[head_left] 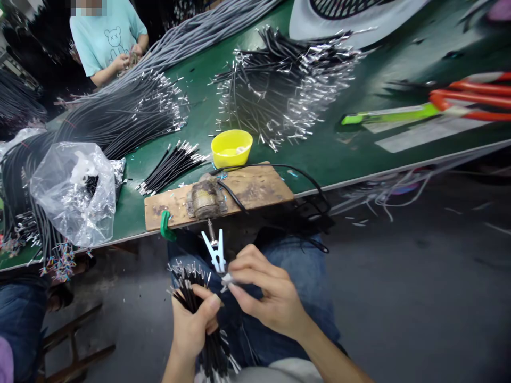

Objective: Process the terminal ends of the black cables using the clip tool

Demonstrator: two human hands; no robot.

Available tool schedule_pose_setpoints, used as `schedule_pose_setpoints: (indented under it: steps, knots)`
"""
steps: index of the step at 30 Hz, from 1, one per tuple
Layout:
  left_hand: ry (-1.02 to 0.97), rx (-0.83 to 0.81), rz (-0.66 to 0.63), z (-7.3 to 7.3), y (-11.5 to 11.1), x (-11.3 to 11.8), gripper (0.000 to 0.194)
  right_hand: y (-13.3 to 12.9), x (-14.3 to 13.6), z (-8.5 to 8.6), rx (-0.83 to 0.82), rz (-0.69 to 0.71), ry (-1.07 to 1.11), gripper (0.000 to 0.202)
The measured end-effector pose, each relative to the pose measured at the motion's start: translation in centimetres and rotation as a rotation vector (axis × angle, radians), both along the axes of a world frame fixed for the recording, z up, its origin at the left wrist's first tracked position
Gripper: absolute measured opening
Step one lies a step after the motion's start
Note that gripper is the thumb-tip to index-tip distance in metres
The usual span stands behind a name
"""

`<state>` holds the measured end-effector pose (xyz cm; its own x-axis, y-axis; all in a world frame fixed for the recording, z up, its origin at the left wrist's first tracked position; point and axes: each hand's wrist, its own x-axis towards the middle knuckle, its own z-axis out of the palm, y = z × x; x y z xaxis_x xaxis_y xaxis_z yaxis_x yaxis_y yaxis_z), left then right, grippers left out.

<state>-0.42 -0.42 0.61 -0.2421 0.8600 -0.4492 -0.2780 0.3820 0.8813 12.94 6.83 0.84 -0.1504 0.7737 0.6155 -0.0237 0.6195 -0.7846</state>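
Note:
My left hand [194, 324] is wrapped round a bundle of short black cables [188, 284], held upright over my lap. Silvery stripped wire ends fan out at its top, and more ends show below the fist. With thumb and fingertips, my right hand [269, 292] pinches a small whitish scrap [227, 281]; its exact kind is unclear. Just above that scrap, a pale blue clothespin [216, 250] is fixed on the shaft of a small motor [205, 198]. The motor is mounted on a wooden board [259, 189] at the table's near edge.
A yellow bowl [231, 149] stands behind the board, beside a small pile of black cables [171, 167]. Larger cable heaps [275, 90] cover the green table [339, 159]. A green clamp [166, 226], a plastic bag [75, 197] and orange-handled pliers [471, 98] are around. Across sits a co-worker [109, 40].

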Motion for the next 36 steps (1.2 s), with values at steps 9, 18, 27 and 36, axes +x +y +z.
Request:
schedule_pose_setpoints:
  steps: [9, 18, 27, 36]
  knots:
    - [-0.121, -0.032, -0.025, -0.2, 0.2, -0.1, 0.043, -0.6, 0.0, -0.2, 0.024, -0.114, -0.031, 0.020]
    - [-0.161, -0.051, 0.002, -0.8, 0.7, 0.0, 0.044, -2.3, -0.3, -1.4, -0.036, -0.065, -0.035, 0.034]
    - [-0.165, -0.028, 0.015, -1.3, 0.7, 0.1, 0.043, -3.0, -0.6, -2.4, -0.125, -0.107, -0.044, 0.027]
    - [-0.051, 0.040, 0.001, -0.8, 0.5, 0.1, 0.039, -0.5, -0.5, -1.6, -0.390, 0.248, 0.169, 0.016]
